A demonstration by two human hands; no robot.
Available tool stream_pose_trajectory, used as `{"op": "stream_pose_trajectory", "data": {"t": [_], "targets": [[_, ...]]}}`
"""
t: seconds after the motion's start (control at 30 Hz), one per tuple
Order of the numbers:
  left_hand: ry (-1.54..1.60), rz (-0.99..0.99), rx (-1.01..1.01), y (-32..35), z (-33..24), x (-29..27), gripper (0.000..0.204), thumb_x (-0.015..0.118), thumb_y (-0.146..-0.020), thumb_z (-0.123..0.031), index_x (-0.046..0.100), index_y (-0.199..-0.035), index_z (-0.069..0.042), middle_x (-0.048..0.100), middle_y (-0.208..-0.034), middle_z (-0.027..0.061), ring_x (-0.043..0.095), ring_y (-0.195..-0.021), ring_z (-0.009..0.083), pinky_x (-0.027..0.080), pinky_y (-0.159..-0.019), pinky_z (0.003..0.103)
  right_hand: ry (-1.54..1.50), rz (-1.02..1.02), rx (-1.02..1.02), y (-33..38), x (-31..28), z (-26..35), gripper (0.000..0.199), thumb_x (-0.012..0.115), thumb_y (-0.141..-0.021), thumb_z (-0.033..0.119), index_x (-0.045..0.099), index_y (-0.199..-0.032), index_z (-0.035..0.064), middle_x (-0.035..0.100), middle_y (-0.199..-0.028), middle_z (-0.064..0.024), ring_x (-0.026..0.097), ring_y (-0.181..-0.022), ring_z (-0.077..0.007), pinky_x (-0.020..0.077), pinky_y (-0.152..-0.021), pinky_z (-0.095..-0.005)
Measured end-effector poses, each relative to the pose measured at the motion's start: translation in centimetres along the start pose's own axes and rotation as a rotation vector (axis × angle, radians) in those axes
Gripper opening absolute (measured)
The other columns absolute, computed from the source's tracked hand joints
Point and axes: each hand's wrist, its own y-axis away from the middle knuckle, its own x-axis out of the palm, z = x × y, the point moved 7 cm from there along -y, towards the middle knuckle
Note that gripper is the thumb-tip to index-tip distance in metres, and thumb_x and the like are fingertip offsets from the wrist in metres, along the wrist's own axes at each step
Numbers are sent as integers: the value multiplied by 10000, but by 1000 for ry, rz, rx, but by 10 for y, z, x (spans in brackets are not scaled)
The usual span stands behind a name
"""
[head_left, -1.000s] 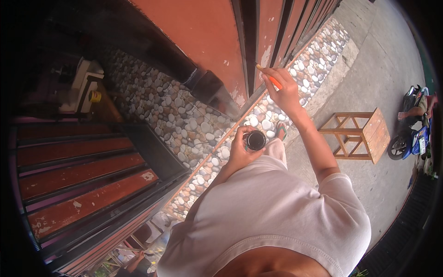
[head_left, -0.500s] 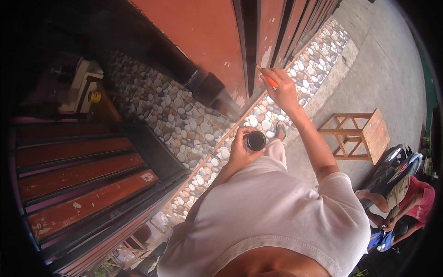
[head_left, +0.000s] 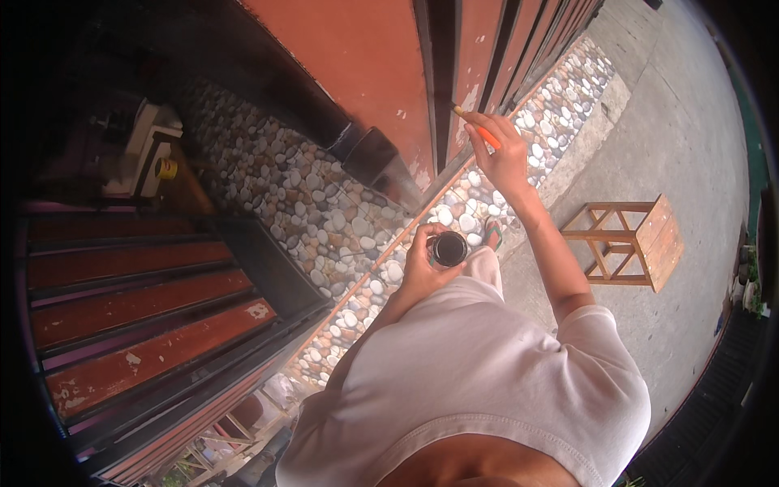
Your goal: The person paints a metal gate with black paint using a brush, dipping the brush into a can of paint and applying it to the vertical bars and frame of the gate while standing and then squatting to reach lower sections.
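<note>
In front of my body, my left hand (head_left: 423, 264) is wrapped round a small round container of dark liquid (head_left: 449, 248), its open top facing up. My right hand (head_left: 503, 158) is raised ahead and to the right, closed on a paintbrush with an orange handle (head_left: 488, 137). The brush's tip points at a black strip (head_left: 443, 81) on the reddish-brown gate panel (head_left: 357, 57). Whether the bristles touch that strip I cannot tell. Pale patches of worn paint show on the panel.
A wooden stool (head_left: 661, 242) lies on its side on the concrete to my right. Beneath me runs a pebble-patterned floor (head_left: 341, 215). On the left stands a slatted red and black gate leaf (head_left: 154, 316); beyond it is a yellow can (head_left: 166, 169).
My right hand has shifted slightly right and down with the paintbrush. The person on a motorcycle at the right edge has gone out of view. My left hand stays put.
</note>
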Motion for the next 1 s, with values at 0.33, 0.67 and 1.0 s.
{"op": "stream_pose_trajectory", "data": {"t": [0.33,0.67,1.0], "targets": [[-39,12,27,1,-4,2,679,872,-672,-94,425,-1180,-40,529,-1172,112,593,-1057,171,504,-907,327,5,-376,-254,-54,-78,61,160,742,-836,62,709,-987,23,722,-935,-73,684,-830,-274,553,-773,-355],[-55,32,59,2,-3,3,659,859,-681,-86,422,-1172,-36,536,-1164,119,589,-1071,182,502,-911,338,-32,-180,-167,-48,-73,39,195,740,-832,36,714,-1025,20,712,-911,-99,667,-819,-238,522,-715,-306],[-64,1,43,2,2,10,645,843,-666,-39,439,-1169,-40,581,-1147,139,621,-1048,218,497,-918,364,-200,-123,95,-2,-72,22,92,678,-888,32,709,-963,-9,720,-924,-108,665,-788,-208,510,-723,-301]]}}
